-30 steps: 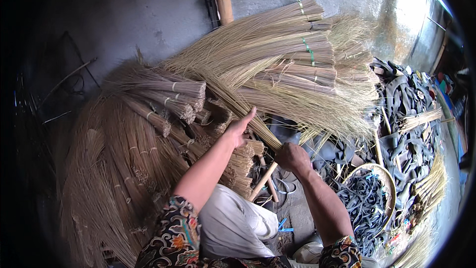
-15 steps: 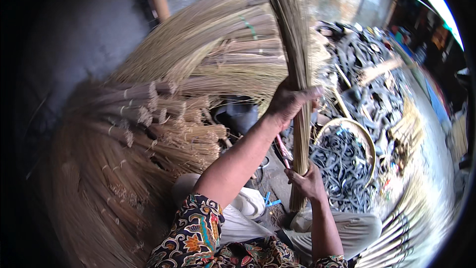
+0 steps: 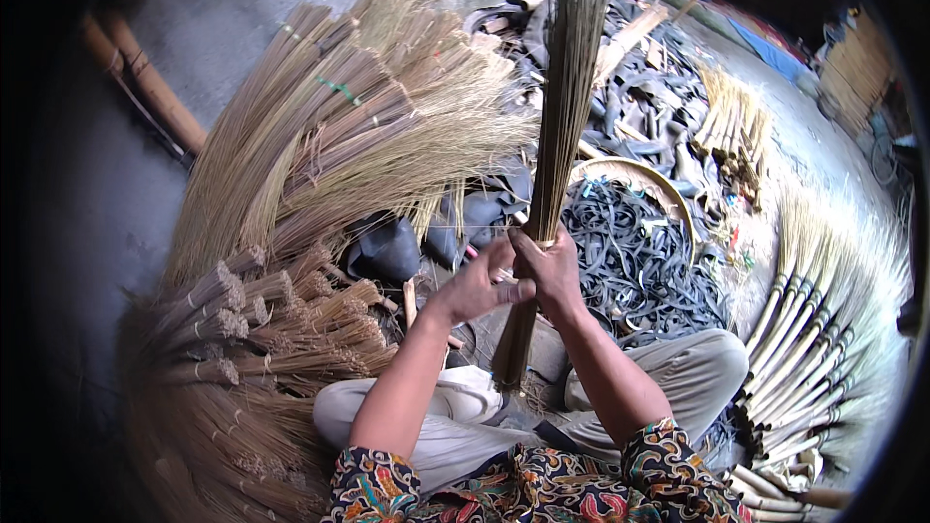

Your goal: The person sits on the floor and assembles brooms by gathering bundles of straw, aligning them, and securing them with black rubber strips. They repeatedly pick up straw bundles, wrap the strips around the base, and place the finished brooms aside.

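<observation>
A long bundle of thin brown broom sticks [image 3: 560, 107] stands upright in front of me, its butt end resting low between my knees. My right hand [image 3: 548, 269] is wrapped around the bundle about a third of the way up. My left hand [image 3: 475, 286] presses against it from the left at the same height, fingers curled on the sticks. Both forearms come up from the lower edge, with patterned sleeves at the elbows.
Tied stick bundles [image 3: 262, 329] are heaped at the left, with loose fanned sheaves [image 3: 368, 136] behind. A round woven basket [image 3: 635, 232] of black rubber strips sits right of the hands. Finished brooms [image 3: 804, 329] lie at the right. Bamboo poles [image 3: 145, 87] lean far left.
My left hand took a bundle off the left heap and swung it upright to the centre. My right hand moved up onto it. The view turned right.
</observation>
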### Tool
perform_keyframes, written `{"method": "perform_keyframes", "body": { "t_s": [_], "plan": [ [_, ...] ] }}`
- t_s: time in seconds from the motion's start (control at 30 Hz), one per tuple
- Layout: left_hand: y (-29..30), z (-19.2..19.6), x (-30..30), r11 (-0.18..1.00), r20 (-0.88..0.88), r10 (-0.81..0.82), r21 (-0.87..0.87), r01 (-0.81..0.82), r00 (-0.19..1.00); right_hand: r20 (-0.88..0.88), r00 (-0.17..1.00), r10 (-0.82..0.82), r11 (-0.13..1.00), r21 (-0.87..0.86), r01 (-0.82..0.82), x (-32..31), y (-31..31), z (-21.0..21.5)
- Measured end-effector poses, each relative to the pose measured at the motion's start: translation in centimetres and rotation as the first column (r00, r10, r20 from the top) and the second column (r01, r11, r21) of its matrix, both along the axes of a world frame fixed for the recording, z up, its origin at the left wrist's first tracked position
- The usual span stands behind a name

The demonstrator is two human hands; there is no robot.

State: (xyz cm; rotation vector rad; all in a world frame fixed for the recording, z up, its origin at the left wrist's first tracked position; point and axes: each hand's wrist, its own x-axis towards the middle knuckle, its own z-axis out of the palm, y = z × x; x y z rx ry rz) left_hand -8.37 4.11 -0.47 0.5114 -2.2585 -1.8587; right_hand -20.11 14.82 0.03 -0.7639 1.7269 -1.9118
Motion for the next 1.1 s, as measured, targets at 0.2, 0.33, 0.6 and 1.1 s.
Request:
{"method": "perform_keyframes", "body": {
  "t_s": [0.2, 0.33, 0.6, 1.1],
  "plan": [
    [2.9, -2.5, 1.9, 0.925, 0.208, 0.096, -0.380, -0.010, 0.973, 0.421, 0.902, 0.094, 0.961, -0.276, 0.029, -2.7, -0.2, 2.2],
    [-3.4, -1.9, 7.2, 0.617, 0.322, 0.474, -0.786, -0.048, 0.820, 0.368, 0.926, -0.081, 0.766, -0.571, 0.294, -13.5, 4.9, 5.3],
    [-10.8, -1.6, 13.4, 0.574, 0.189, 0.645, -0.759, -0.307, 0.740, 0.339, 0.471, -0.814, 0.314, -0.425, 0.849, -35.2, 25.7, 10.1],
    [4.7, -8.6, -0.3, 0.861, 0.170, 0.363, 0.315, -0.399, 0.916, 0.013, 0.961, 0.276, 0.893, 0.366, -0.261, -0.1, 2.6, -8.4]
  ]
}}
